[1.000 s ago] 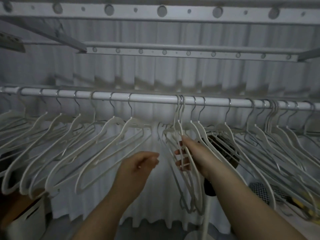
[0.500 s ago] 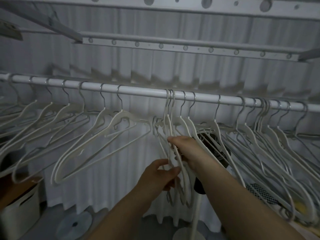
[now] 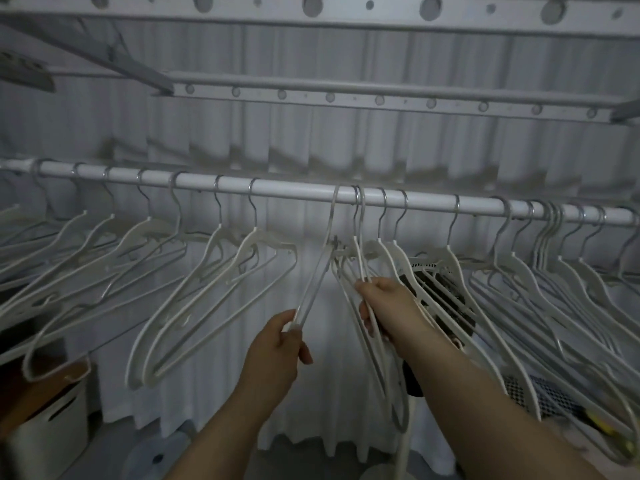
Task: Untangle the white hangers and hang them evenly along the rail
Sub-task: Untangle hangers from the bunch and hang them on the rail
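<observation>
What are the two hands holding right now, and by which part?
The left hand pinches one white hanger low on its arm; the right hand grips a bunch of hangers partway down their arms.

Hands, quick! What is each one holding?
Left hand: gripping one white hanger.
Right hand: gripping a bunch of hangers.

One white rail (image 3: 294, 192); roughly twenty white hangers (image 3: 247, 242); two hands, left hand (image 3: 277, 351) and right hand (image 3: 388, 306); one fan (image 3: 446, 296)
</observation>
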The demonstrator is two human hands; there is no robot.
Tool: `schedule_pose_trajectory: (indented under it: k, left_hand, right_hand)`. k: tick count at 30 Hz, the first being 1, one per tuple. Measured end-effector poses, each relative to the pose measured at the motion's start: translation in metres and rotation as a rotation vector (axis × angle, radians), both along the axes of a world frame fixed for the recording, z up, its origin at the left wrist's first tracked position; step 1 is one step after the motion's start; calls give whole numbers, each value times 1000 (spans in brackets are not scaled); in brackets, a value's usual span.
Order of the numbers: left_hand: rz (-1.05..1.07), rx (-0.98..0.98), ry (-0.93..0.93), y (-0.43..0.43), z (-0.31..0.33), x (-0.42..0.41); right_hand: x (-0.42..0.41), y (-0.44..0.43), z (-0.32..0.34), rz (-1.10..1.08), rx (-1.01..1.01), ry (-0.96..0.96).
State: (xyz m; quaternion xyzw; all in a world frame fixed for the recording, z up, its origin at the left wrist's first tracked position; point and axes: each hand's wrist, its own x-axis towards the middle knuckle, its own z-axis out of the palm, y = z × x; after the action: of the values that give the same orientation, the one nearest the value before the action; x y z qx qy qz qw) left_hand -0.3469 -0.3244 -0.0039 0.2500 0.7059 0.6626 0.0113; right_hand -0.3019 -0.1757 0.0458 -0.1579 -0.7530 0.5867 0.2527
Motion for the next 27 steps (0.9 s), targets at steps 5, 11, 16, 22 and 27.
schedule_pose_trajectory:
  k: [5,11,16,22,27]
  left_hand:
    - [63,-63,98,-20,0,-17]
    - [106,-56,89,-38,-3,-32]
    - [95,-25,117,-57,-4,-46]
    - [79,-30,134,-74,-7,-58]
    - [61,-24,119,-85,-6,-66]
  right_hand:
    - [-8,-9,-3,-67,8,37]
    - [-14,-19,-5,-86,28,40]
    - [-22,-23,-7,-92,16,40]
    - [-27,-33,-8,-125,12,48]
    - [-29,-36,-9,-139,9,43]
